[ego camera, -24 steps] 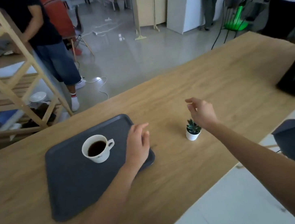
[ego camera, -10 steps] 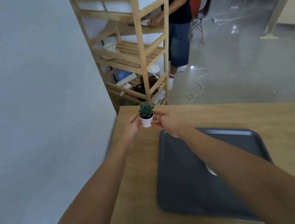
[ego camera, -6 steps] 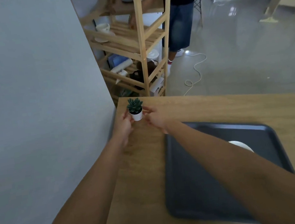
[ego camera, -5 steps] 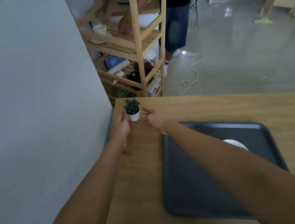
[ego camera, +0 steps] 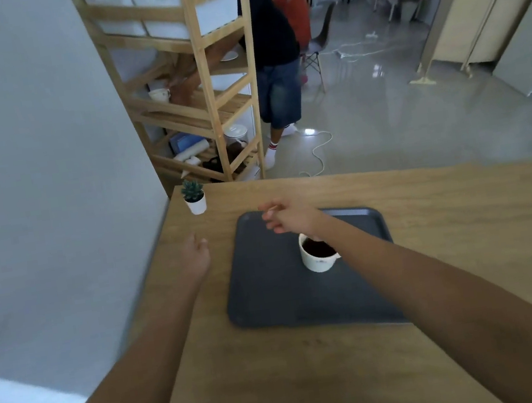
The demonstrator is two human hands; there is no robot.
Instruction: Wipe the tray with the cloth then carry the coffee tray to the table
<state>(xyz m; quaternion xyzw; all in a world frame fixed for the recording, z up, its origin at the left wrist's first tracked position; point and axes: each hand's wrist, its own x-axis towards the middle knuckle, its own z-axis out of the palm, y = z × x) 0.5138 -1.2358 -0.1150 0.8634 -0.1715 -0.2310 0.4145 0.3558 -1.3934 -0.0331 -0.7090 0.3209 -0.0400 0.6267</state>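
Note:
A dark grey tray (ego camera: 270, 289) lies on the wooden table (ego camera: 448, 220). A white cup of coffee (ego camera: 318, 255) stands on the tray, partly behind my right forearm. My right hand (ego camera: 289, 220) hovers over the tray's far left corner with loose fingers, holding nothing. My left hand (ego camera: 195, 255) hangs over the table left of the tray, empty with fingers slightly curled. A small potted succulent (ego camera: 194, 196) stands alone at the table's far left corner. No cloth is in view.
A grey wall (ego camera: 30, 166) runs along the table's left edge. Beyond the table stands a wooden shelf rack (ego camera: 210, 106) with cups and boxes; a person in dark shorts (ego camera: 279, 97) reaches into it. A white cable (ego camera: 319, 152) lies on the shiny floor.
Both hands have let go of the small plant, which now stands at the table corner, and have drawn back toward the tray. The cup has come into full view.

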